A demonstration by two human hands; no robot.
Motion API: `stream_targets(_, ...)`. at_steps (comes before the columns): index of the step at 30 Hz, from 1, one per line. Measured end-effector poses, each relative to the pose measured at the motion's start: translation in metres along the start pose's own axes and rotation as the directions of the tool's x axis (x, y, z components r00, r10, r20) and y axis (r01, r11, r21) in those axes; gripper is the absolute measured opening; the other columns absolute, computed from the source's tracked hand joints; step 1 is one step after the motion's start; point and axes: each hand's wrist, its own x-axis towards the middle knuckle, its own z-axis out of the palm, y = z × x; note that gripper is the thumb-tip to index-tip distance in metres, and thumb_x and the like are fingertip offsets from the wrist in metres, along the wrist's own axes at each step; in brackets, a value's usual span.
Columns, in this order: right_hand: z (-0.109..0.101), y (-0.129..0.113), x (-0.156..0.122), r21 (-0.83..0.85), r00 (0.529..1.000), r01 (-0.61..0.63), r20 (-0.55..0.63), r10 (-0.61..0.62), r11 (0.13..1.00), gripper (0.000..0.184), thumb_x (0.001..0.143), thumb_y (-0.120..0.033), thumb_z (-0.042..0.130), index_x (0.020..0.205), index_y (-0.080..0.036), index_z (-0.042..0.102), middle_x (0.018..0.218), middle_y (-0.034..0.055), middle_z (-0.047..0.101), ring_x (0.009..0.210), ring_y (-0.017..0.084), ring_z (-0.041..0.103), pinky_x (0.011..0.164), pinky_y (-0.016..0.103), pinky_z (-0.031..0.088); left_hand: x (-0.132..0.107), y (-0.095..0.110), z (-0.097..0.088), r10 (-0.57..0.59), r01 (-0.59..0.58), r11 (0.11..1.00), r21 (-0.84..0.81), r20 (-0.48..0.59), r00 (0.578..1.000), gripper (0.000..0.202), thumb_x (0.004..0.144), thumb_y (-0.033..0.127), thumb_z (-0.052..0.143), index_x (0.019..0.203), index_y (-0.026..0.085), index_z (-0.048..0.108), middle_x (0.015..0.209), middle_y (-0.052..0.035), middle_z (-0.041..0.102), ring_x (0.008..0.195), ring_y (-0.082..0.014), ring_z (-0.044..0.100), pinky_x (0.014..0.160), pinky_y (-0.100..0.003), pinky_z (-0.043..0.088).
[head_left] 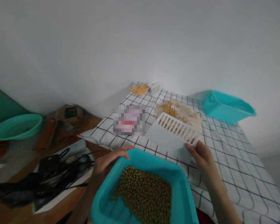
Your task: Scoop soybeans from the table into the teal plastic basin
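My left hand [112, 158] grips the far left corner of a teal plastic basin [154, 160], fingers over its rim. Small round brownish beans [146, 193] cover much of the basin floor; a strip of bare floor shows at the lower left. A white plastic panel [168, 140] with a row of slots along its far edge is held at its right end by my right hand [202, 152], thumb on top. Just beyond the panel, yellow beans [169, 109] lie on a pale heap of finer bits [186, 113], partly seen through the slots.
A second teal basin [226, 107] stands at the right back of the checked tablecloth [233, 155]. A blurred pink item [129, 119] and a yellow cloth-like item [140, 89] lie on the cloth. To the left are dark cables [70, 171] and a round green basin [18, 126].
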Motion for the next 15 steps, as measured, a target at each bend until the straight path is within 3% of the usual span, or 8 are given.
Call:
stream_targets(9,-0.033,0.025,0.008,-0.022,0.967,-0.011,-0.253,0.005,1.000,0.041,0.083,-0.053,0.071,0.105,-0.019,0.069,0.097,0.0097,0.078,0.090,0.030,0.072,0.077,0.038,0.056,-0.006,0.017,0.040,0.132,-0.131,0.990,0.046,-0.015,0.991,0.020,0.085,0.025,0.049,0.092,0.022,0.068,0.119,-0.0095,0.076,0.107,-0.0235,0.072,0.093,-0.025,0.050)
stream_targets(15,-0.048,0.025,0.011,-0.146,0.960,0.027,-0.274,-0.066,0.989,0.038,0.084,-0.052,0.070,0.102,-0.019,0.071,0.096,0.0095,0.078,0.089,0.031,0.071,0.074,0.039,0.056,-0.001,0.012,0.041,0.100,-0.102,0.994,-0.035,-0.063,0.993,0.021,0.084,0.043,0.060,0.088,0.027,0.073,0.115,-0.0052,0.079,0.104,-0.0228,0.073,0.091,-0.019,0.050)
